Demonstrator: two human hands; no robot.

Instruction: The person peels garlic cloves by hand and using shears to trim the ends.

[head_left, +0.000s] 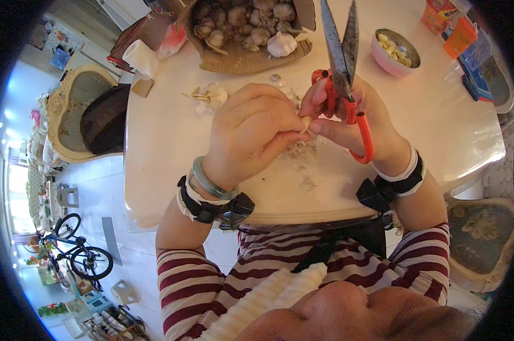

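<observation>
Fingertips: left hand (256, 128) pinches a garlic clove (306, 123) between thumb and forefinger; fingers drawn in narrow around it.
Clove position: held just above the table, between both hands, touching the right thumb tip.
Right hand (348, 122): closed around the red handles of the scissors (343, 62), blades pointing up and away, slightly parted.
Clove handling: likely light and firm, papery skin loose and slick; small enough to slip, so a grip on the broad flanks looks safest, leaving the root end free.
Scissors: long dull grey metal blades, smooth looped plastic handles; stiff, pointed.
Below the hands: thin pale skin scraps (302, 153) scattered on the table.
Table (160, 142): cream, glossy, rounded edge.
Farther out: woven basket (251, 57) of whole garlic bulbs, knobbly and white; pink bowl (394, 54) with peeled pale cloves; loose husks (210, 95) near the basket.
Wrists: black straps on both, a grey-green bangle (209, 182) on the left.
</observation>
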